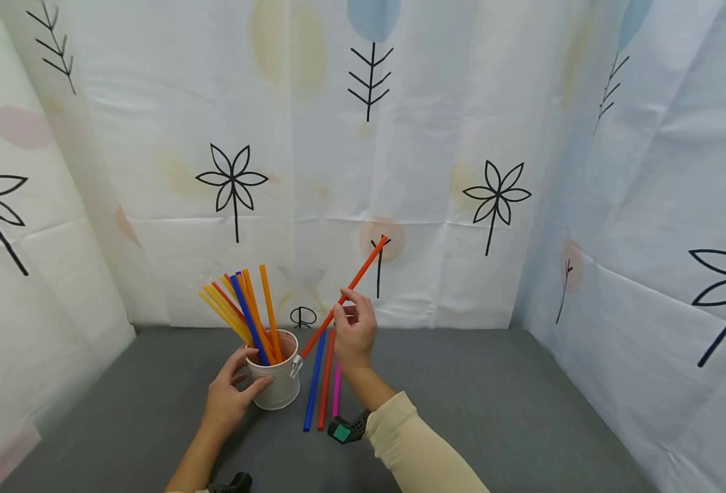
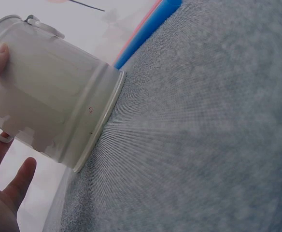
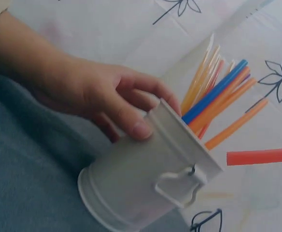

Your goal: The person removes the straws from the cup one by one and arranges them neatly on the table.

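Observation:
A small white bucket (image 1: 279, 389) with side handle loops stands on the grey table, holding several yellow, orange, red and blue straws (image 1: 267, 308) that lean up and left. My left hand (image 1: 229, 396) grips it from the left, thumb on the front wall and fingers by the rim. Between thumb and fingers, my right hand (image 1: 355, 334) pinches an orange-red straw (image 1: 366, 269), tilted with its upper end to the right. The straw's lower end is close beside the bucket's right rim; in the right wrist view that red straw (image 3: 261, 156) ends just outside the rim.
Right of the bucket, a blue straw (image 1: 315, 387), a red straw (image 1: 325, 387) and a pink straw (image 1: 336, 394) lie side by side on the grey table (image 1: 461, 397). White curtains (image 1: 424, 171) with printed plants enclose the table at the back and sides.

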`<action>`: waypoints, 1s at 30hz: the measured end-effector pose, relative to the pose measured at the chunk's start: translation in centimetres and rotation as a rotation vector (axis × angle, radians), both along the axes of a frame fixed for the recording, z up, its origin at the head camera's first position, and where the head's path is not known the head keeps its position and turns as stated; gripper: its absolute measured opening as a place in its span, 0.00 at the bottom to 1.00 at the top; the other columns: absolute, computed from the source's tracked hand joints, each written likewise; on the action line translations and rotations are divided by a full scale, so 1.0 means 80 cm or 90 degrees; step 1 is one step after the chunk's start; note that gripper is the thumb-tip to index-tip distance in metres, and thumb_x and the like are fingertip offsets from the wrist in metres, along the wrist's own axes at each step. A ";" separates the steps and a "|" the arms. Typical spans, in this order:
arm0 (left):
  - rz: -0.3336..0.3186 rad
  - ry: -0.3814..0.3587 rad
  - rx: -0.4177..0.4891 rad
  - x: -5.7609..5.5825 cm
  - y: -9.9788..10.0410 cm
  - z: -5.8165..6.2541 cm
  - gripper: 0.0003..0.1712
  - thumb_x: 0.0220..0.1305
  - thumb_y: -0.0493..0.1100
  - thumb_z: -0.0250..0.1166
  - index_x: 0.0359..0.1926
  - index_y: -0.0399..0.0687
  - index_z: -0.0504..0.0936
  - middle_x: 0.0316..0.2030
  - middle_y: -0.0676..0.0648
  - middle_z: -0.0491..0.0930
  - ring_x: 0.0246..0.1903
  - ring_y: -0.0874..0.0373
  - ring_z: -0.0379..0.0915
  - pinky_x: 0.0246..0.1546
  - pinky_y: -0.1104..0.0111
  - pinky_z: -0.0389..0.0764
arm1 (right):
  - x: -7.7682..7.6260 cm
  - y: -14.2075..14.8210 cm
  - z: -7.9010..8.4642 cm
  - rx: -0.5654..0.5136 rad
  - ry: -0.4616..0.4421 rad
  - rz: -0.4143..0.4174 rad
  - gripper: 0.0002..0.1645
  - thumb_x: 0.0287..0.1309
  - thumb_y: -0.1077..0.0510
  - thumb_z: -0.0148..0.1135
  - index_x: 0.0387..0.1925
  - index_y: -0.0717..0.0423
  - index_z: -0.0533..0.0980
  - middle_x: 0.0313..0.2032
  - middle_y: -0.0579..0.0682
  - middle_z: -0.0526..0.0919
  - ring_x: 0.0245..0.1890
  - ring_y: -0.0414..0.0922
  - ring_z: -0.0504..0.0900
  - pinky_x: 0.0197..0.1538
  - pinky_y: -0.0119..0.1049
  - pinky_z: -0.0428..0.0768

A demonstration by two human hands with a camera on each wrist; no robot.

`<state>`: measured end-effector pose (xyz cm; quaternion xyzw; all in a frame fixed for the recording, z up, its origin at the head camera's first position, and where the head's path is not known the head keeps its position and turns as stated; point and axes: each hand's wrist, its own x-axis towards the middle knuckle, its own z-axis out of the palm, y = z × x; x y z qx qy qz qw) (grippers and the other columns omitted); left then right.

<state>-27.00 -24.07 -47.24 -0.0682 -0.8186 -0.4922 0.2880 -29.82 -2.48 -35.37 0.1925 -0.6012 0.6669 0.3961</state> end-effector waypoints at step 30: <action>-0.003 -0.012 0.002 0.003 0.002 0.002 0.31 0.56 0.43 0.74 0.59 0.44 0.72 0.67 0.33 0.63 0.59 0.35 0.67 0.53 0.43 0.73 | -0.067 0.089 -0.107 0.198 -0.225 -0.021 0.21 0.57 0.68 0.65 0.54 0.59 0.79 0.41 0.53 0.80 0.32 0.46 0.79 0.29 0.35 0.80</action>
